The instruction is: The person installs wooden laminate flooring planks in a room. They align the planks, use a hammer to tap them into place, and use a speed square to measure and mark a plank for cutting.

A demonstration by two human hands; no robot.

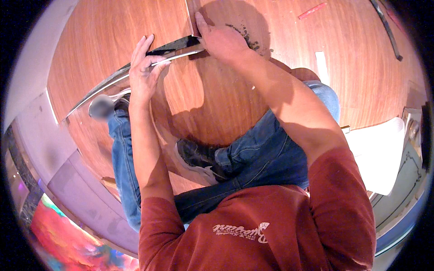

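My left hand (147, 67) pinches a thin white strip (178, 57) between thumb and fingers. The strip runs to the right and ends just below my right hand. It lies beside the edge of a wood-grain panel (122, 27), along which a black strip (174, 45) shows, partly peeled away or loose. My right hand (224, 40) rests at the panel's right corner, index finger stretched out against a narrow brown side strip (193, 13), thumb apart from it. Its other fingers are hidden under the palm.
Dark crumbs (246, 36) lie scattered right of my right hand. Farther right are a red stick (312, 10), a white piece (321, 65) and a long dark strip (389, 34). My jeans and dark shoe (199, 156) are close below. A white sheet-like thing (377, 153) stands at right.
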